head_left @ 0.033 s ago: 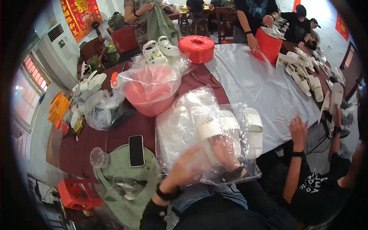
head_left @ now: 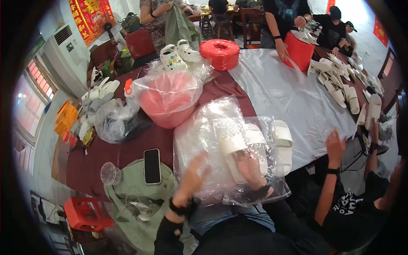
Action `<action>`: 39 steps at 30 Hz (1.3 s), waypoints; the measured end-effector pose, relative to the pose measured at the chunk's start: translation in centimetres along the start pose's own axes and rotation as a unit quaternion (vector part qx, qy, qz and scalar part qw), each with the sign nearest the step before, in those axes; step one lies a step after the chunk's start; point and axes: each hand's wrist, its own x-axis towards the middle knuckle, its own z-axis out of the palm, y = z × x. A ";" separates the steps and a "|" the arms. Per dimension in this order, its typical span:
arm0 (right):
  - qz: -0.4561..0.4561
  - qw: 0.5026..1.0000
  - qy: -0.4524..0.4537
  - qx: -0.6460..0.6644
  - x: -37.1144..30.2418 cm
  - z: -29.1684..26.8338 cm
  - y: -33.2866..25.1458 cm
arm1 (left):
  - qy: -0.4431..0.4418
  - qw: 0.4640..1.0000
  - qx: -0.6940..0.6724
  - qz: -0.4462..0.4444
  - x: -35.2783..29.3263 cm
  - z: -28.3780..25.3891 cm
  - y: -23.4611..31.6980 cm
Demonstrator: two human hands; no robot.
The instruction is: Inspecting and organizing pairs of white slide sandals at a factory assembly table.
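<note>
Head view: left hand (head_left: 192, 178) had shifted left, fingers loosely spread, empty, leaving only right hand (head_left: 250, 171), fingers bent, grip unclear, at the white slippers (head_left: 232, 145).

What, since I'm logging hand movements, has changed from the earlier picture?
The left hand has moved leftward, away from the white slippers. The right hand stays at them; the phone and pink basin stayed put.

White slippers (head_left: 233, 145) inside a clear bag (head_left: 275, 185)
</note>
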 end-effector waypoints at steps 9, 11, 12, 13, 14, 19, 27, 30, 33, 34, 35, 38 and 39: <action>0.048 0.998 -0.003 0.046 -0.4 1.7 1.1 | 0.196 0.902 0.002 -0.385 9.3 -3.3 -21.4; 0.041 0.999 0.023 0.019 -0.8 1.6 0.6 | 0.180 0.881 -0.067 -0.432 10.6 -2.1 -21.4; 0.058 0.998 0.036 -0.006 -1.0 1.8 0.8 | 0.176 0.883 -0.065 -0.429 10.6 -2.1 -22.0; 0.054 0.998 0.035 -0.003 -1.0 1.9 0.9 | 0.187 0.874 -0.087 -0.440 10.8 -2.4 -22.7; 0.064 0.997 0.015 -0.030 -1.0 2.0 1.0 | 0.199 0.863 -0.109 -0.451 10.9 -2.7 -23.3; 0.041 0.998 0.015 -0.045 -1.5 2.5 0.4 | 0.203 0.894 0.006 -0.399 12.3 -0.9 -20.7; 0.079 0.996 -0.003 -0.037 -1.4 4.3 0.3 | 0.213 0.885 0.079 -0.406 13.5 -1.6 -23.2; 0.109 0.994 -0.003 -0.031 -2.2 5.9 0.3 | 0.184 0.893 0.023 -0.410 12.1 -3.2 -22.7; 0.113 0.993 0.012 -0.033 -3.4 7.7 -0.3 | 0.219 0.886 0.090 -0.398 11.4 -2.4 -16.9; 0.108 0.993 0.017 -0.032 -3.6 7.5 -0.7 | 0.251 0.864 0.237 -0.366 11.2 -1.6 -13.0; 0.112 0.993 0.003 -0.045 -3.9 7.6 -0.9 | 0.167 0.943 0.097 -0.273 10.2 -1.9 -10.5; 0.126 0.991 -0.014 -0.044 -4.3 9.1 -0.1 | -0.007 0.993 0.045 -0.111 4.4 -0.6 -3.1; 0.130 0.991 -0.014 -0.031 -4.4 10.0 0.7 | -0.001 0.991 0.049 -0.121 2.3 0.5 -2.0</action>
